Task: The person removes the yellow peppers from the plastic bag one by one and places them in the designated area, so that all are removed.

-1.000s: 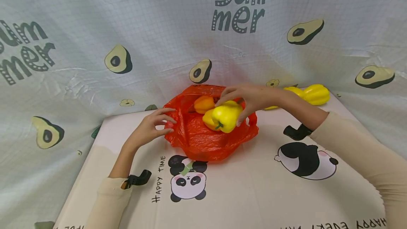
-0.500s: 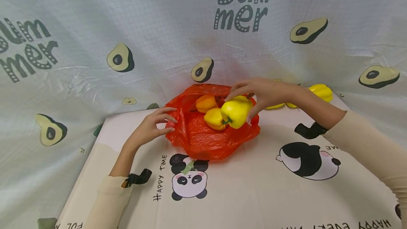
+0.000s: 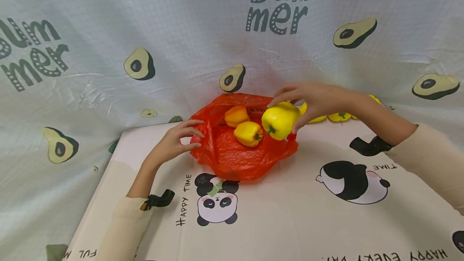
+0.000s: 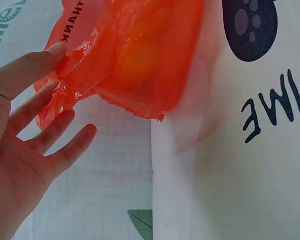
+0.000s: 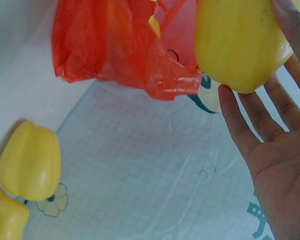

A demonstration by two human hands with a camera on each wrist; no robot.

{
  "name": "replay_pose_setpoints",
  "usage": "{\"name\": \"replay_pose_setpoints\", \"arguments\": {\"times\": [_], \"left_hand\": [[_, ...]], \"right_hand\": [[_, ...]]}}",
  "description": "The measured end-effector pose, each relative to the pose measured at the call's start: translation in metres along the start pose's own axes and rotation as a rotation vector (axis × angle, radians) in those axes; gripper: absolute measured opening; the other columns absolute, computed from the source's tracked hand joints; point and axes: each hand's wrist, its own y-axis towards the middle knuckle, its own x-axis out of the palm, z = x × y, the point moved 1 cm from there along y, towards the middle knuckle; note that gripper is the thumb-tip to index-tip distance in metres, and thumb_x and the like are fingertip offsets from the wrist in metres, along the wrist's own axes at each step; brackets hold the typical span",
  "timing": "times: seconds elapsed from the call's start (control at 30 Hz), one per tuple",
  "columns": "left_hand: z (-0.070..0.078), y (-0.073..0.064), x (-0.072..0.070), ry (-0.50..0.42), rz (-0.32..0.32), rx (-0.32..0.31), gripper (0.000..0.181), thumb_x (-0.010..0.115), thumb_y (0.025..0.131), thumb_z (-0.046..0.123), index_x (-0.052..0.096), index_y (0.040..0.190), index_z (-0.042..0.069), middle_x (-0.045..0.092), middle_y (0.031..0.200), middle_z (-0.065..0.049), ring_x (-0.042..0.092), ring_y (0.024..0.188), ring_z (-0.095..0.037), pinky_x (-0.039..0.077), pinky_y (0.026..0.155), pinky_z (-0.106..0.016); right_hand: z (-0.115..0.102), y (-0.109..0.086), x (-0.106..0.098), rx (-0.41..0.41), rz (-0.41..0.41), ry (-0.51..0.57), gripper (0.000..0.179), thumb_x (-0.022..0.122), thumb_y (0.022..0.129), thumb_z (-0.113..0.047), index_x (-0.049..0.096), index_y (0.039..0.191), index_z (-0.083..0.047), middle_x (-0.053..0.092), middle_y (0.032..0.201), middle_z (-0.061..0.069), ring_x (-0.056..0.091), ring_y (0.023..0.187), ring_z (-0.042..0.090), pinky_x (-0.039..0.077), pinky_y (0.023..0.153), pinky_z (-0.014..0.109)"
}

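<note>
- My right hand (image 3: 319, 98) has its thumb and fingers around a yellow bell pepper (image 3: 280, 120), gripping it with the green stem pointing down and towards the left hand.
- That pepper is at the far right of the red plastic bag (image 3: 235, 158); from the head view I can't tell how high it hangs.
- My left hand (image 3: 173, 142) pinches the bag's near-left edge between thumb and forefinger, the other fingers loosely spread.
- The bag lies between the two hands, mouth open towards me, with printed lettering on its film.
- Inside it I see a second yellow pepper (image 3: 248, 134), lying on its side with its stem towards the right hand, and just beyond it an orange pepper (image 3: 236, 116).
- Past the right hand, more yellow peppers (image 3: 338, 117) rest on the surface (image 3: 282, 228), partly hidden by the forearm.
- Nearer me than the hands, panda prints (image 3: 217, 204) decorate the surface; beyond them hangs an avocado-patterned sheet (image 3: 181, 15).
</note>
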Motion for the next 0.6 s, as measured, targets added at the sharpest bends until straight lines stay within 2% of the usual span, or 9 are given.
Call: {"name": "replay_pose_setpoints", "arguments": {"times": [0.17, 0.37, 0.6], "left_hand": [[0.001, 0.0, 0.0, 0.005, 0.001, 0.007, 0.02, 0.08, 0.088, 0.01, 0.077, 0.108, 0.01, 0.056, 0.145, -0.011, 0.047, 0.138, -0.033, 0.05, 0.105, -0.052], [0.001, 0.0, -0.001, 0.005, -0.001, 0.016, 0.02, 0.079, 0.088, 0.009, 0.077, 0.108, 0.008, 0.056, 0.145, -0.012, 0.047, 0.137, -0.034, 0.05, 0.104, -0.052], [0.001, 0.0, -0.002, 0.002, -0.001, 0.018, 0.02, 0.08, 0.088, 0.009, 0.077, 0.108, 0.008, 0.056, 0.144, -0.012, 0.047, 0.137, -0.034, 0.05, 0.105, -0.053]], "right_hand": [[0.003, -0.008, -0.003, -0.001, 0.033, -0.04, 0.07, 0.093, 0.072, -0.036, 0.065, 0.135, -0.021, 0.059, 0.132, 0.001, 0.056, 0.116, 0.023, 0.057, 0.089, 0.045], [0.007, -0.016, -0.004, 0.006, 0.07, -0.04, 0.067, 0.092, 0.072, -0.039, 0.066, 0.132, -0.021, 0.06, 0.131, -0.001, 0.056, 0.116, 0.022, 0.056, 0.093, 0.046], [0.011, -0.027, -0.005, 0.108, 0.102, -0.003, 0.066, 0.093, 0.073, -0.029, 0.064, 0.132, -0.02, 0.059, 0.132, 0.0, 0.055, 0.118, 0.022, 0.056, 0.095, 0.05]]}}
